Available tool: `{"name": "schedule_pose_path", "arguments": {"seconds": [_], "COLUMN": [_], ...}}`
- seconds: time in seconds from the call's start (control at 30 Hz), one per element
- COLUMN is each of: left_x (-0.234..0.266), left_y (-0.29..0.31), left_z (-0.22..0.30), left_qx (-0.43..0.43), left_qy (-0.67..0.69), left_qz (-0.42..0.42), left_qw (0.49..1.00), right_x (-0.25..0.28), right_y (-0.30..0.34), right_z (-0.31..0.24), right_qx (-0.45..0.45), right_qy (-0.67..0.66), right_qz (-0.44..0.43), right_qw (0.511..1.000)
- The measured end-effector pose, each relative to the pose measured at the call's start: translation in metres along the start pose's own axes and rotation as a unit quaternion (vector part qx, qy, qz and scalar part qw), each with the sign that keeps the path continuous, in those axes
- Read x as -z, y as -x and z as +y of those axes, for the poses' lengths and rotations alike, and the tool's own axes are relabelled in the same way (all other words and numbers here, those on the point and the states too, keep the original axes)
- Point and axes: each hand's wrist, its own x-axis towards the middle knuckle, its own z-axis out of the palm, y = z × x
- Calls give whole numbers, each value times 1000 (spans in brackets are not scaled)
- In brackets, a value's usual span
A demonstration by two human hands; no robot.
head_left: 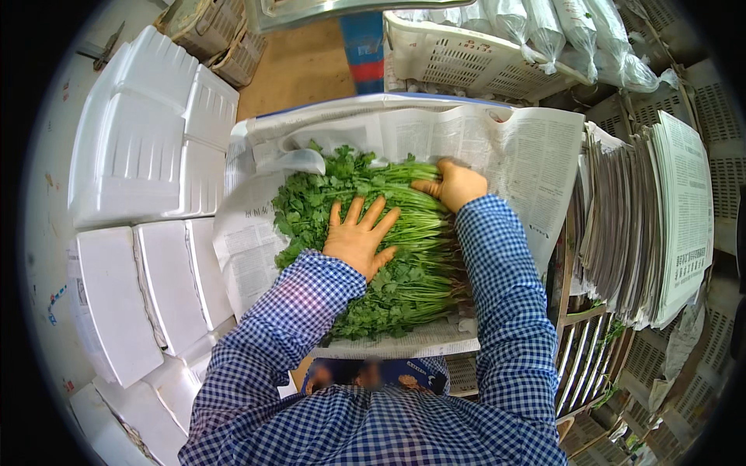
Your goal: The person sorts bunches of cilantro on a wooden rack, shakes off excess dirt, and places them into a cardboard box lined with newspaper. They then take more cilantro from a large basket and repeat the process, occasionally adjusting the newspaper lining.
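A thick layer of green coriander (pixel 412 233) lies on newspaper (pixel 396 128) that lines a box with a blue edge. Its leaves point left, and the thin stems run right to brownish roots. My left hand (pixel 359 237) rests flat on the middle of the leaves, fingers spread. At the far right end of the bunch, my right hand (pixel 458 185) is closed on the stems, thumb over them and the other fingers partly hidden. A piece of clear plastic (pixel 307 161) lies by the far left leaves.
White foam boxes (pixel 116 295) are stacked on the left. To the right stands a thick stack of newspapers (pixel 629 225) beside a slatted crate (pixel 587 361). A cream plastic basket (pixel 474 62) with clear-bagged goods is at the far right, near a metal tray (pixel 311 9).
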Motion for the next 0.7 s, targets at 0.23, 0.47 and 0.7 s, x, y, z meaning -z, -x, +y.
{"name": "schedule_pose_path", "arguments": {"seconds": [0.23, 0.47, 0.7], "left_x": [-15, -13, -14], "left_y": [-5, -10, -16], "left_z": [2, 5, 13], "left_qx": [19, 37, 81], "left_qy": [-13, 3, -26], "left_qz": [-9, -39, -79], "left_qw": [1000, 999, 993], "right_x": [38, -74, -73], "right_y": [67, 179, 159], "right_z": [1, -38, -48], "right_qx": [43, 113, 66], "right_qy": [-43, 61, 75], "right_qz": [145, -111, -157], "right_qw": [988, 985, 983]}}
